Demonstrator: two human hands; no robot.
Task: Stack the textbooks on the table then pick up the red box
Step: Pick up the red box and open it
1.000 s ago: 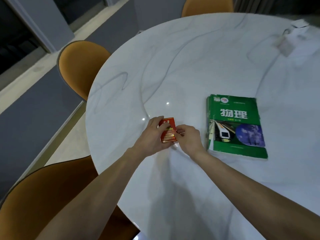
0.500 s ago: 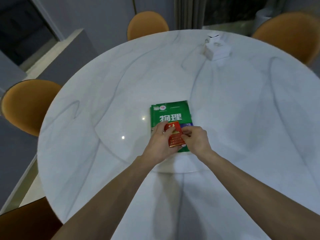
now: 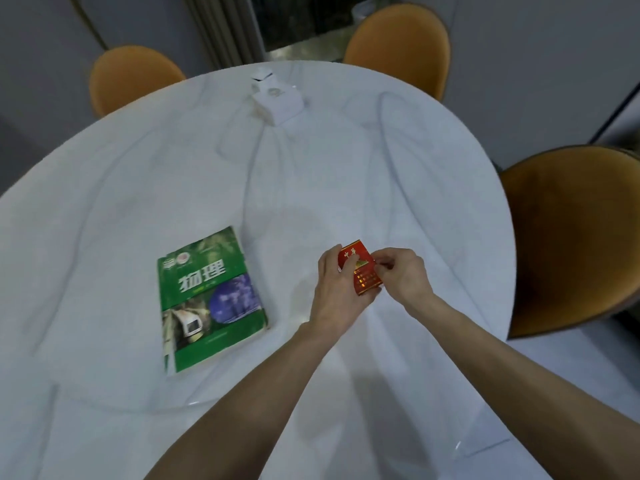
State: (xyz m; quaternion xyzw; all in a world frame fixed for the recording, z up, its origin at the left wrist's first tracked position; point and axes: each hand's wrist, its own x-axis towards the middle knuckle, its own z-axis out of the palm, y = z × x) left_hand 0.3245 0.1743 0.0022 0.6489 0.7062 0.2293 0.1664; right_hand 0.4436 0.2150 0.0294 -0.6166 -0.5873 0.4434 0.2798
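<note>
White marble with grey veins makes up the round surface (image 3: 346, 188), ringed by orange chairs: one at far left (image 3: 128, 77), one at far centre-right (image 3: 398, 46), one at right (image 3: 575, 237).

Left of centre, green textbooks (image 3: 209, 299) lie flat on the surface, stacked, cover up. Their long axis runs from near-left to far-right with a slight tilt, the title end pointing away from the person. A pale edge shows under the top cover at the near-left corner.

Far beyond them, near the surface's back rim, sits a small white box (image 3: 277, 102).

To the right of the books, well apart from them, the left hand (image 3: 337, 292) is closed around the red box (image 3: 360, 268), thumb across its front face. It is held upright above the surface, long axis roughly vertical, top end leaning slightly away and left. The right hand (image 3: 403, 275) pinches its right edge with curled fingertips.
</note>
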